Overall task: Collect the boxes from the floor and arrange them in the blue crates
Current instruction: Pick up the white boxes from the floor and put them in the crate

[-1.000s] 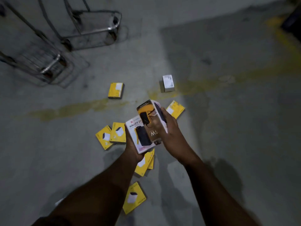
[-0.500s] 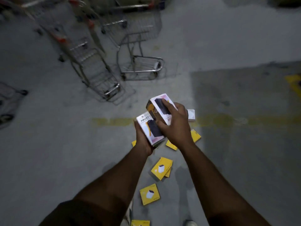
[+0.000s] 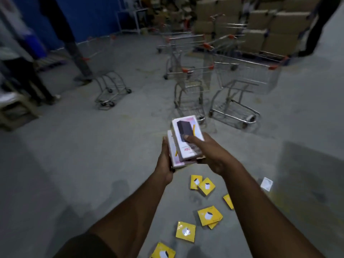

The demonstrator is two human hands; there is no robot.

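Far left: a standing person, mostly blurred, next to a blue wall; no blue crate that I can pick out w/ certainty. Moving right, an empty cart frame on the concrete floor. Centre: left hand cups the stack from its left edge and underneath, fingers curled round the lower white box. Top white box, printed w/ a dark power-bank pic, lies flat on the lower one, slightly offset. Right hand grips it from the right, thumb pressed on the top face, other fingers wrapped under – hidden. Change vs a sec ago: the top box was tilted on edge against the first, now it's laid flat and squared, and the view has lifted from the floor to the room, so the person has prob. stood up to carry. Behind the hands, shopping trolleys and stacked cartons. Lower right: yellow boxes scattered on the floor, plus one small white box off to the right, well apart from the hands. Meaning: two boxes collected, none crated yet; most of the pile is left, so more trips needed.
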